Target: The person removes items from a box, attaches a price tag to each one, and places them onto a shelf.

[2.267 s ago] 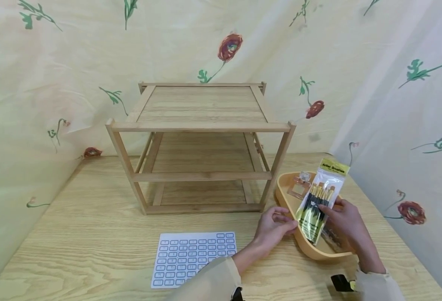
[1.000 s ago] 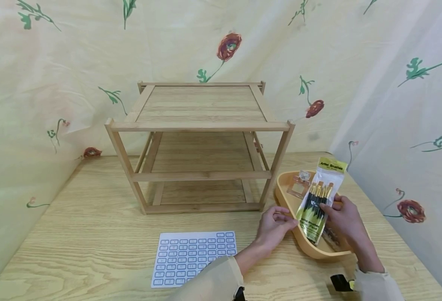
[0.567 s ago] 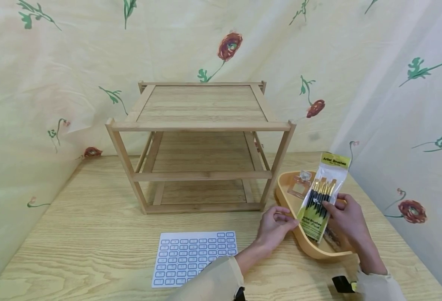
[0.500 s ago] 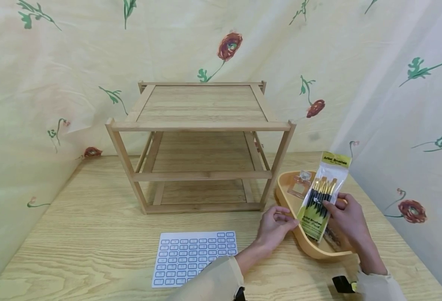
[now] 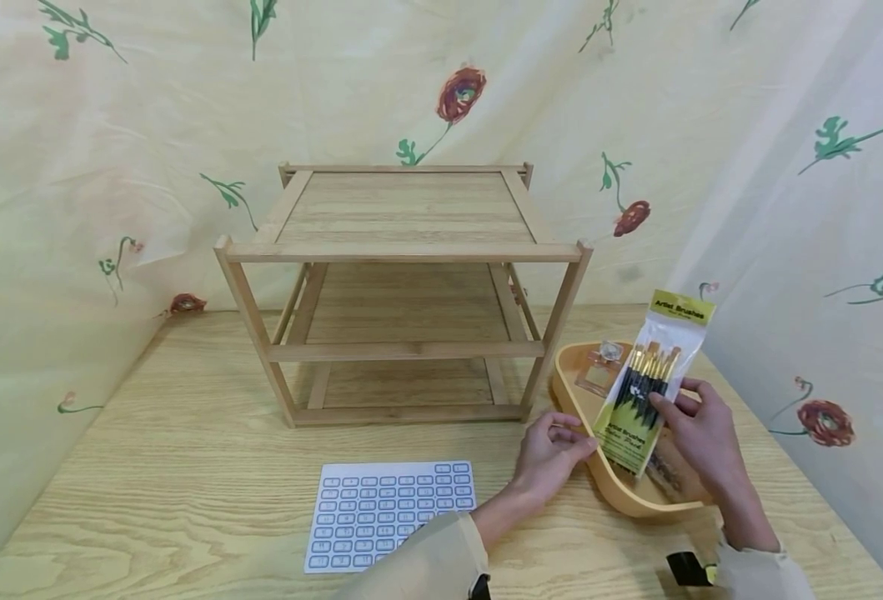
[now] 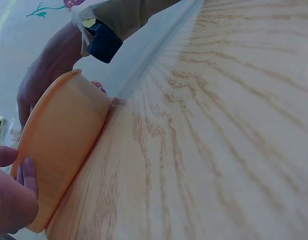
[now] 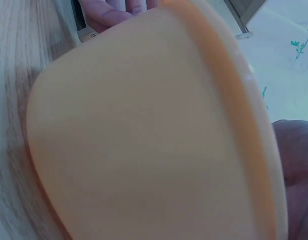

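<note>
The artist brush packet [image 5: 649, 383] slants over the yellow tray [image 5: 621, 500] near the right edge of the worktop [image 5: 201, 467], lower end by the tray's left wall, long axis running up towards the far right corner. The right hand [image 5: 704, 429], the nearer one, pinches its right side, so the packet lies leftward of that hand. The left hand [image 5: 548, 457] grips the tray's left rim

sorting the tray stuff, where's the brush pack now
In the head view, the brush pack is at right, in the right hand, over the yellow tray.
</note>
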### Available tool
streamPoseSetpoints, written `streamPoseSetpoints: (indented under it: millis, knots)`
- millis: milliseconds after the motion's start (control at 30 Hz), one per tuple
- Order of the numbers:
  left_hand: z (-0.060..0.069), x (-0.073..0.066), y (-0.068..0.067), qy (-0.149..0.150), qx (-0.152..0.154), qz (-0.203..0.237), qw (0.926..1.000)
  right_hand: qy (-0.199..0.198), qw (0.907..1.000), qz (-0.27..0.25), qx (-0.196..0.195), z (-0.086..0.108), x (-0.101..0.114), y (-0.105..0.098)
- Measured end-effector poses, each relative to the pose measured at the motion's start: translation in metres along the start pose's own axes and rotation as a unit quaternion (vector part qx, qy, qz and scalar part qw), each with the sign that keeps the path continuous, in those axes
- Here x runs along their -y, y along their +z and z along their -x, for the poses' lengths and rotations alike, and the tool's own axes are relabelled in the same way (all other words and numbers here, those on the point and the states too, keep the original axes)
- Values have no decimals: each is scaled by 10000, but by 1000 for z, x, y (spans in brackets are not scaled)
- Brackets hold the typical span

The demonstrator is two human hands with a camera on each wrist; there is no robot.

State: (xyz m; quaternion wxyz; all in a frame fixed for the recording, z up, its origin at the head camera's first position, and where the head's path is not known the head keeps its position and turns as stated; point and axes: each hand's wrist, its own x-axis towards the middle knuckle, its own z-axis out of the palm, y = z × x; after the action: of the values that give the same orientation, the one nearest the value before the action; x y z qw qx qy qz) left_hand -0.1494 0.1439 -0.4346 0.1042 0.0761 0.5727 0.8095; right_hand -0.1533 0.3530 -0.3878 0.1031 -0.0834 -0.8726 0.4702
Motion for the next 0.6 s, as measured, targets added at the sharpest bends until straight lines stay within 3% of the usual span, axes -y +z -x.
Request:
streamPoseSetpoints:
  millis: [400, 600]
  knots:
    - [-1, 0, 2, -50, -27, 358, 9993, -350, 9986, 139, -370, 2, 10, -8]
    - [-2, 0, 2, -51, -22, 386, 9992, -361, 9983, -57, -450, 5, 15, -13]
